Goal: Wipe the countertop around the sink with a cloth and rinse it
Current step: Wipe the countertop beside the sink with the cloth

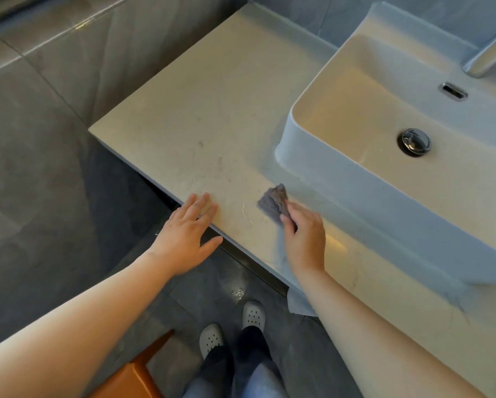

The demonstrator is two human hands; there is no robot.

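Cloth (273,204) is being pinched by right hand (305,239) on countertop (212,110) nr sink (355,179); left hand (188,237) is being rested spread at edge. Hairs risk being smeared, not lifted.

clogs (254,314): pale grey, holey tops, below the countertop (212,110) edge
trousers (249,366): dark, kinda blue-grey
left hand (188,234), right hand (305,239): bare, forearms too

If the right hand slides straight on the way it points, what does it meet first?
Only bare countertop ahead of the cloth; it likely passes just left of the sink corner, depth unclear.
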